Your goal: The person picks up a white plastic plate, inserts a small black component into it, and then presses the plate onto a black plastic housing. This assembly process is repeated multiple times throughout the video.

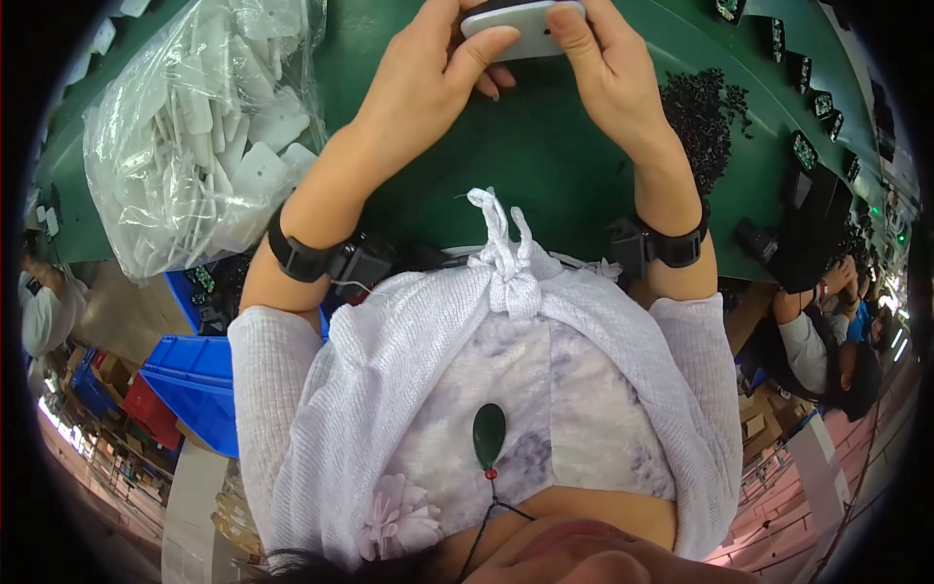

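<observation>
Between both hands, at the far edge of the view, is a flat white plastic cover (525,31) with rounded corners, a small dark hole and a dark layer along its far side. My left hand (443,54) grips its left end, thumb on top and fingertips showing below. On the right end, my right hand (598,49) presses its thumb near the hole, with the other fingers partly out of view. To the left of my left forearm lies a clear plastic bag (204,146) full of similar white covers. A pile of small black parts (702,122) sits right of my right forearm.
Black units with circuit boards (804,151) line the right side of the green table (467,146). Blue bins (195,384) stand below the table's left edge. Co-workers sit at the far right (817,341) and far left (49,307).
</observation>
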A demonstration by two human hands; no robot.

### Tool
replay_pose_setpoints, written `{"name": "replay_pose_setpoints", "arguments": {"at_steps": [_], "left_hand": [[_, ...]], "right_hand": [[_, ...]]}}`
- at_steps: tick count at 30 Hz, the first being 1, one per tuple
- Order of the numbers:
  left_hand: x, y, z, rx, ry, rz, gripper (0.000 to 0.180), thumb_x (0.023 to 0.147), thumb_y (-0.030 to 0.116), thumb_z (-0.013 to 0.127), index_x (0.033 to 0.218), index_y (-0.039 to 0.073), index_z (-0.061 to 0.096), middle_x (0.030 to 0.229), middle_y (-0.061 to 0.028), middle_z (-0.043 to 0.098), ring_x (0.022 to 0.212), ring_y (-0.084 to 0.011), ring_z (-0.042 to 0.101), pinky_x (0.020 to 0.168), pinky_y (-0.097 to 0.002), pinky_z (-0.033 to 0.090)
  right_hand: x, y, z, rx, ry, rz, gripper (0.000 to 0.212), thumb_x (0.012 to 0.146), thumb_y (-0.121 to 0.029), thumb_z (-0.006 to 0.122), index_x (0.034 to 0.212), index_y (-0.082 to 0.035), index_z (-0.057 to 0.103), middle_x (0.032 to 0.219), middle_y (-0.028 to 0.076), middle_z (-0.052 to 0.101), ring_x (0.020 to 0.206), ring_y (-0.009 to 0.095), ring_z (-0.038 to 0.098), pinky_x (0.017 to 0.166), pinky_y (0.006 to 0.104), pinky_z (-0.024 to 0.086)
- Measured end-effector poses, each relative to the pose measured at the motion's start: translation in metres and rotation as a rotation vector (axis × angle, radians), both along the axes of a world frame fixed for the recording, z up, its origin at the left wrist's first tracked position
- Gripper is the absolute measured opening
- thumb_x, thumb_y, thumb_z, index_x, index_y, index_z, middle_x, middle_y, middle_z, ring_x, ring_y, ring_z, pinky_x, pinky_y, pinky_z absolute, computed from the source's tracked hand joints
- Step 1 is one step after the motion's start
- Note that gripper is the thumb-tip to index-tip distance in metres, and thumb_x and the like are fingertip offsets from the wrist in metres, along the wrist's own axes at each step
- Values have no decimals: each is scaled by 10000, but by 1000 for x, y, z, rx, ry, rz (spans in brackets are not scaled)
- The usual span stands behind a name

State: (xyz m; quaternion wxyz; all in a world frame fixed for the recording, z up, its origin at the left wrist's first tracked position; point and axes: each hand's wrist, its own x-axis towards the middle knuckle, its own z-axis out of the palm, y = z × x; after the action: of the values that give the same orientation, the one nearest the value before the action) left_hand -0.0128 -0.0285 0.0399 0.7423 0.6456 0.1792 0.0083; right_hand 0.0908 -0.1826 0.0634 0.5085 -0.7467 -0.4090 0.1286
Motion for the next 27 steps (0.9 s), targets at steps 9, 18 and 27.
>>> {"name": "replay_pose_setpoints", "arguments": {"at_steps": [9,18,27], "left_hand": [[-18,-4,-6,124,-111,-88,303,994,161,566,1233,-23,529,921,-118,681,709,-117,640,588,-226,489],[-24,-11,-15,29,-179,-7,288,1009,186,557,1182,-35,491,865,-122,678,624,-108,610,523,-209,467],[-23,-23,18,-93,86,104,345,931,17,597,1253,-17,476,898,-124,624,760,-179,635,674,-276,514]], "right_hand": [[-10,-7,-8,-101,291,-30,357,1040,-304,488,1248,-26,570,1001,67,635,884,130,573,783,262,468],[-20,-8,-15,114,730,-29,378,985,-139,598,1326,-5,502,1097,60,611,965,123,578,867,251,467],[-29,-2,-3,226,696,-44,450,1005,-171,556,1397,13,433,1231,89,587,1086,147,557,942,277,434]]}}
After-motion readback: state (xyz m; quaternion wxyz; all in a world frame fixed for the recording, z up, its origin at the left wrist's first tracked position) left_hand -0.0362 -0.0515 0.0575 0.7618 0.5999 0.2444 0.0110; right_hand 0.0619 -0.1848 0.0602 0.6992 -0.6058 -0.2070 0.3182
